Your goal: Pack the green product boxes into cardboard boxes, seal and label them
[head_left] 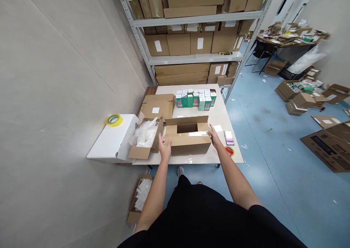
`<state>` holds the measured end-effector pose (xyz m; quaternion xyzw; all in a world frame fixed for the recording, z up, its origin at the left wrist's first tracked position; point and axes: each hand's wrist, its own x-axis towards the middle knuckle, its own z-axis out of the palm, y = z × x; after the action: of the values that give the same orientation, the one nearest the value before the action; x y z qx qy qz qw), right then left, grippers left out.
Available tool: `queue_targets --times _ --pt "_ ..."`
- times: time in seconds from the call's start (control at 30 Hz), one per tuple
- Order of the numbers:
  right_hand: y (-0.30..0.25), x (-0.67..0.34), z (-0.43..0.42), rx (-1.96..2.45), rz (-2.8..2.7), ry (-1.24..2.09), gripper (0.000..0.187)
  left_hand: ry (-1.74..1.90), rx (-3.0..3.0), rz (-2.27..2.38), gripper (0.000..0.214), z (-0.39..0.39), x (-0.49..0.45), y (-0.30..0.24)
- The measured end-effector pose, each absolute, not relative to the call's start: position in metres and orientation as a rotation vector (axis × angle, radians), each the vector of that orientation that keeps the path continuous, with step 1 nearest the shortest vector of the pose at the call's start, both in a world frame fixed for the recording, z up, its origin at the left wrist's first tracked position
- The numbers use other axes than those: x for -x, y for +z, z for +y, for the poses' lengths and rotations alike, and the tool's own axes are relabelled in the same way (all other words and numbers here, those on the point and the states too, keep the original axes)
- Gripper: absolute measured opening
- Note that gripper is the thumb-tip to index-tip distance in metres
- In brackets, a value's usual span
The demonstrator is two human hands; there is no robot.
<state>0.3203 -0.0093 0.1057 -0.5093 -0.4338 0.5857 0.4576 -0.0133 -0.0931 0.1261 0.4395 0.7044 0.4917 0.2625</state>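
Note:
A cardboard box (188,146) stands on the near part of the white table, its top flaps up and its inside partly visible. My left hand (165,148) is at the box's left side, thumb toward me. On the opposite side, my right hand (214,136) rests against the right end, so the box is held between both palms. Left of it, another open carton (154,138) holds crumpled white plastic bags (146,133). Several small green-and-white boxes (195,99) stand grouped toward the back of the table.
Flattened cardboard (157,104) lies at the table's back left. Yellow tape (114,120) sits on a white box (113,142). A red tape dispenser (229,151) and small cards (229,138) lie at the right edge. Shelving (194,59) with cartons stands behind.

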Motion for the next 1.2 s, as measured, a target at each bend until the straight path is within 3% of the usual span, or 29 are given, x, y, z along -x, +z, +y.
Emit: queue_targets --times 0.2,0.33,0.47,0.63,0.93,1.2 --pt "0.111 -0.317 -0.023 1.234 -1.057 1.476 0.119 1.055 -1.541 2.038 0.106 -0.062 0.03 0.162" --pt "0.113 -0.317 -0.021 1.256 -1.044 1.464 0.125 0.881 -1.904 1.909 0.097 -0.011 0.03 0.199" --pt "0.113 -0.318 -0.024 1.305 -1.074 1.453 0.12 0.752 -2.006 1.839 0.081 0.017 0.028 0.21" --pt "0.113 -0.314 -0.029 1.334 -1.13 1.34 0.113 0.641 -1.994 1.862 0.065 -0.009 0.029 0.181" --pt "0.103 -0.308 -0.022 1.359 -1.36 1.113 0.075 0.554 -1.828 1.846 0.087 -0.041 0.0 0.147" --pt "0.107 -0.309 -0.033 1.372 -1.443 1.074 0.082 0.51 -1.815 1.774 0.093 -0.044 -0.011 0.14"
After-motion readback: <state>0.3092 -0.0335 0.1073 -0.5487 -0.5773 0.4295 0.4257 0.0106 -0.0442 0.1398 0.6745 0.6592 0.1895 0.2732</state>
